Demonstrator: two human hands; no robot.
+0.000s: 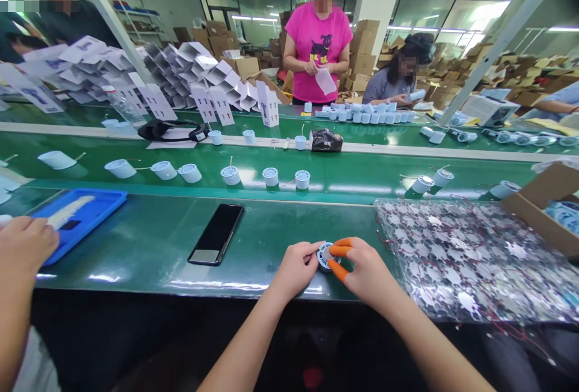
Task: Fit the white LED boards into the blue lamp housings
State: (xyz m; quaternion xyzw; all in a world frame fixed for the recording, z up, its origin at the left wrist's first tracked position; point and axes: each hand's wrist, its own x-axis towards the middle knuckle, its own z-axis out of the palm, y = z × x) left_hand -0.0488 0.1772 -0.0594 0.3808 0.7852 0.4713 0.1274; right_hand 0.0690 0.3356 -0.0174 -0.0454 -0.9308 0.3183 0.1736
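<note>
We note the round part (322, 256) near the front edge of the green bench (266, 247), gripped at its side by the left hand (296, 268). The right hand (365, 266) (orange covers (338, 271) on its fingertips) closes on its top face. We log a phone (218, 232) leftward, wired metal discs (458, 243) rightward.

I see a phone (217, 232) on the table (154, 247), a bottle (123, 106) by white boxes (199, 65), a person in pink (302, 42) beyond.

No text is legible; print on the black packet (326, 140) seems too small.
</note>
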